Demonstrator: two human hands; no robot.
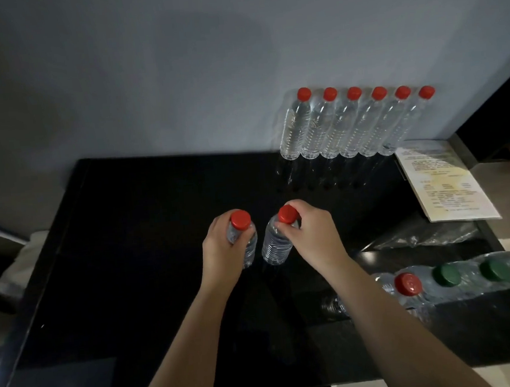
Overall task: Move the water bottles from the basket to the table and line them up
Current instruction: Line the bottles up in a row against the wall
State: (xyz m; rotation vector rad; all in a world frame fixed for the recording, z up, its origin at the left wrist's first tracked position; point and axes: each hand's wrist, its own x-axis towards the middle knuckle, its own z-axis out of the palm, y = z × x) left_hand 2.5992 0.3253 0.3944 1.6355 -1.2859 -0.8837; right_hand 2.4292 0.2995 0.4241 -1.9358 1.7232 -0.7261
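Water bottles: location to be stated.
— Six red-capped bottles point(349, 124) are recorded upright in a row at the far right of the black surface point(131, 264), side by side against the wall. Two more are held near the middle of the surface, just beside each other but apart.

State of each grip?
— The left grip point(221, 251) is closed round the shoulder of the left bottle point(250, 250), just below its red cap. The right grip point(309, 235) is closed on the cap and neck of the right bottle point(274, 245). Whether either base touches the surface cannot be told.

Other items noted?
— At the near right, wrapped bottles point(468, 280) are seen in clear plastic, one with a red cap and three with green caps. A printed sheet point(448, 178) lies at the right edge. Crumpled clear film point(419, 237) lies just near of it.
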